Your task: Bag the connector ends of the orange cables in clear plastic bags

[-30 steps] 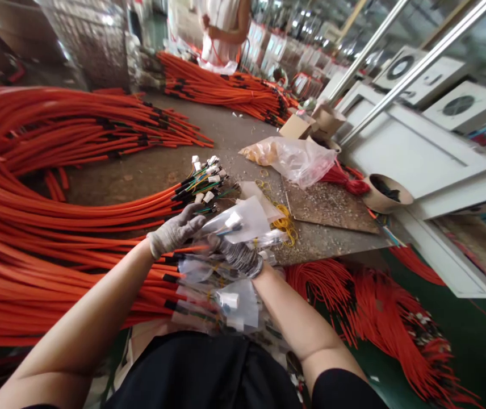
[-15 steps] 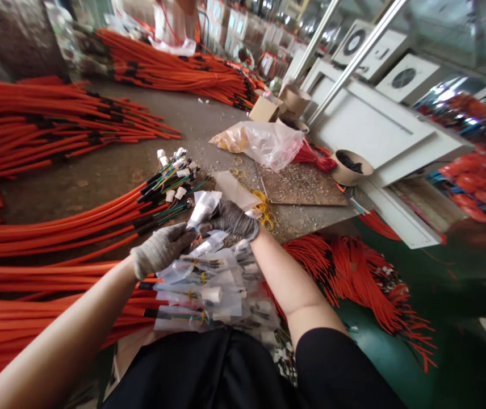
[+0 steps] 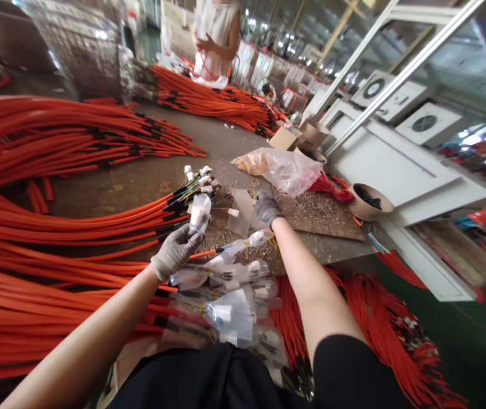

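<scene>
Our gloved left hand (image 3: 175, 253) is clamped on a clear bagged connector (image 3: 198, 215) poking up just above it. Our gloved right hand (image 3: 267, 208) is curled at the workbench (image 3: 234, 153), can't tell if it's holding anything, and bagged orange cables (image 3: 230, 307) pile up just below both.

Both forearms extend forward from the lower frame, the left forearm (image 3: 85, 332) lower and the right forearm (image 3: 315, 289) higher, each ending in a grey knit glove (image 3: 267, 208). Left hand (image 3: 175, 253): fingers curled and angled up and inward. Right hand (image 3: 267, 207): reaching farther forward, wrist flexed, fingers directed downward.
</scene>
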Demonstrator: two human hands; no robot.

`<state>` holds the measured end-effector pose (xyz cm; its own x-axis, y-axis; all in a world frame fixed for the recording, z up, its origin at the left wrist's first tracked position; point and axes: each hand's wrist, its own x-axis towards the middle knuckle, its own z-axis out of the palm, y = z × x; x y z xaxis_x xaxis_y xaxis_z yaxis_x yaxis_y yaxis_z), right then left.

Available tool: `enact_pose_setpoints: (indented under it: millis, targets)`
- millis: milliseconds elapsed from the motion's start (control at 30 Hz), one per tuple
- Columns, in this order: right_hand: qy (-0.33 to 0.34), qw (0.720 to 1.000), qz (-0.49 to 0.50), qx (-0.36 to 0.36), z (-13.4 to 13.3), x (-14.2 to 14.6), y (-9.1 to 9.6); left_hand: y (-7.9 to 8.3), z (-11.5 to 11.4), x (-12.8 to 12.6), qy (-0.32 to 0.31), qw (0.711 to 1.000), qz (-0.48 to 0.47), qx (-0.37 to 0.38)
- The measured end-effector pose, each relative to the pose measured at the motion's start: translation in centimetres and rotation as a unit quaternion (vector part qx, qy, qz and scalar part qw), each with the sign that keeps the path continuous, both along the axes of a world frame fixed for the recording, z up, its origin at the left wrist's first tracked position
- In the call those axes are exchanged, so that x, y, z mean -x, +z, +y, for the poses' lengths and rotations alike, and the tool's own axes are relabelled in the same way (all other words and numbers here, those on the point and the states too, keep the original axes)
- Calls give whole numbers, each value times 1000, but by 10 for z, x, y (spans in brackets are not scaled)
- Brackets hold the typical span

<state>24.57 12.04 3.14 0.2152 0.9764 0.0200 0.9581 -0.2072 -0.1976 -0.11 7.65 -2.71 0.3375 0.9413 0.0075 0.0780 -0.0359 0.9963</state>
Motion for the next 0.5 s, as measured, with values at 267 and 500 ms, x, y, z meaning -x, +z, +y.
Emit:
enact_pose_setpoints:
  millis: [267,500]
  targets:
    - [63,726,684,-19,-74,96,-17,15,-1,12,-61,997,-40,30]
    - [-68,603,795,-14,-85,84,-24,12,-3,7,-44,997,-55,25]
